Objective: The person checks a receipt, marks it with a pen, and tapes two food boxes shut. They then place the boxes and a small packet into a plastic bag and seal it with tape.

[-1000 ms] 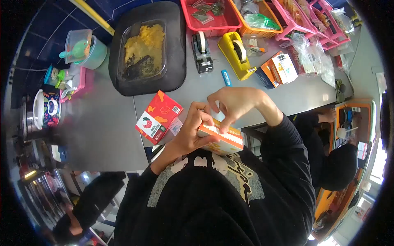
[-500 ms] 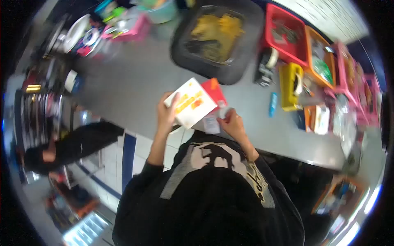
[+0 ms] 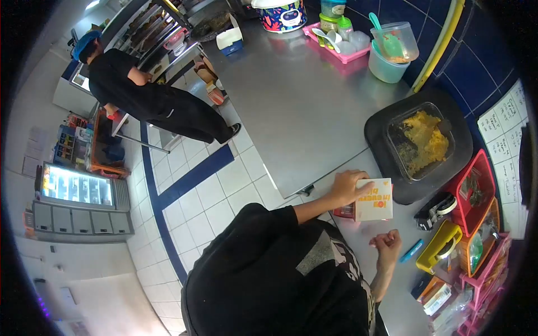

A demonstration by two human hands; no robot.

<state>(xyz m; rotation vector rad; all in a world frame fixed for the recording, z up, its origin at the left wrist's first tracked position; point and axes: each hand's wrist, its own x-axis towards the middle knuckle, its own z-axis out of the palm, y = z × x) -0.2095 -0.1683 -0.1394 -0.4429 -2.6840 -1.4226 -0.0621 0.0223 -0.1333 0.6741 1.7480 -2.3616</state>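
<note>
My left hand (image 3: 347, 187) grips a white and yellow carton (image 3: 375, 200) with orange lettering, holding it flat-side up just above the steel table's (image 3: 302, 112) near edge. A red carton (image 3: 344, 211) lies on the table partly under it. My right hand (image 3: 386, 245) hovers over the table below the carton, fingers curled into a loose fist; I see nothing in it.
A black tray with a clear tub of yellow food (image 3: 417, 140) sits just beyond the carton. Black (image 3: 434, 210) and yellow (image 3: 443, 246) tape dispensers, a blue marker (image 3: 412, 250) and coloured baskets (image 3: 476, 196) lie to the right. A person in black (image 3: 140, 95) stands at far left.
The view has swung sharply round. My left hand still holds the carton, now turned and lower by the red carton. My right hand has come off it and closed.
</note>
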